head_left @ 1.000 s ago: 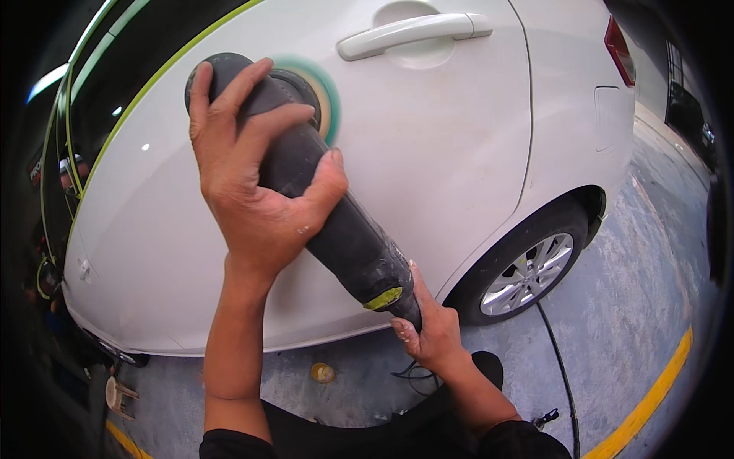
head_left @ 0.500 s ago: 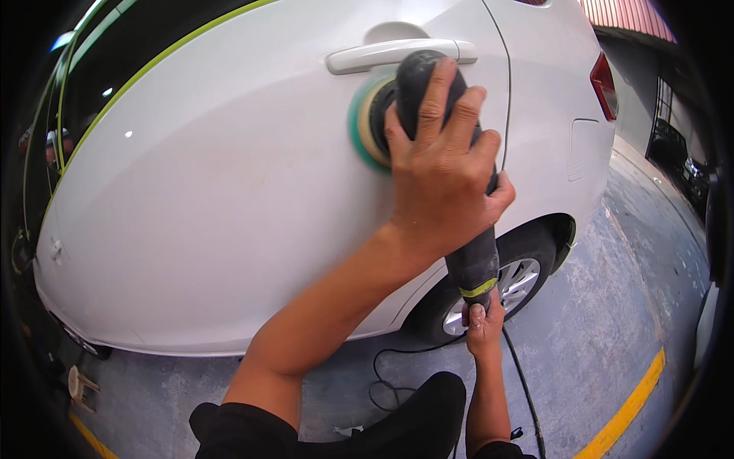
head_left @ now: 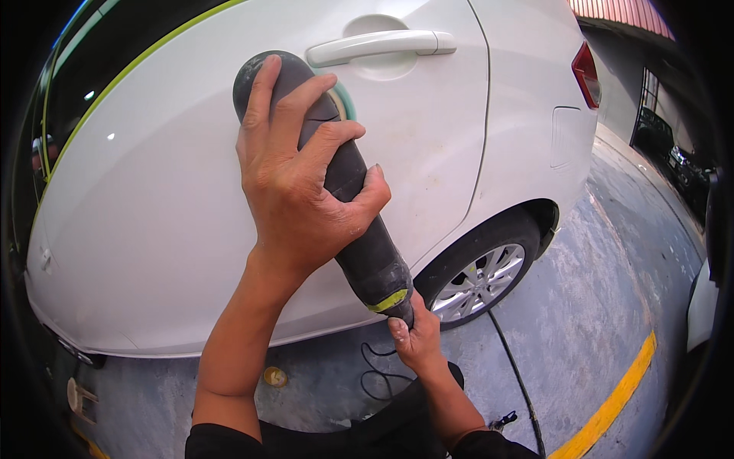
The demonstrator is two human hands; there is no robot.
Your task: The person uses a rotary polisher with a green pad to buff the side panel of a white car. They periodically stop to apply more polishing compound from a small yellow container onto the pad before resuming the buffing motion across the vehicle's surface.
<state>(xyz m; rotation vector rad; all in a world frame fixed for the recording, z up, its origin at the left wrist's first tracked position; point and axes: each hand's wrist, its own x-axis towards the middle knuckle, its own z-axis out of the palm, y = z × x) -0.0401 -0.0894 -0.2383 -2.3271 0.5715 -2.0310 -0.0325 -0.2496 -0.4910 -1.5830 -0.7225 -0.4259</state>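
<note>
A black car polisher [head_left: 375,264] runs diagonally in front of a white car door [head_left: 176,199]. My left hand [head_left: 298,172] lies over its head and body, fingers wrapped across the top. Lower down, my right hand [head_left: 417,333] closes round its tail end, just below a yellow-green tape band [head_left: 388,301]. Part of the polisher's green and cream pad [head_left: 343,102] shows behind the head; the rest is hidden by the tool and my left hand. The pad appears to be against the door, left of and below the white door handle [head_left: 375,47].
The rear wheel [head_left: 478,283] sits right of the polisher. A black cord [head_left: 375,371] loops on the grey floor, and a dark cable or hose [head_left: 520,375] runs beside it. A small yellow tub [head_left: 275,376] stands below the door. A stool [head_left: 79,399] is at far left.
Both hands have carried the polisher to the left across the door, away from the handle. The pad has turned mostly out of sight behind the tool. The yellow tub has come into view.
</note>
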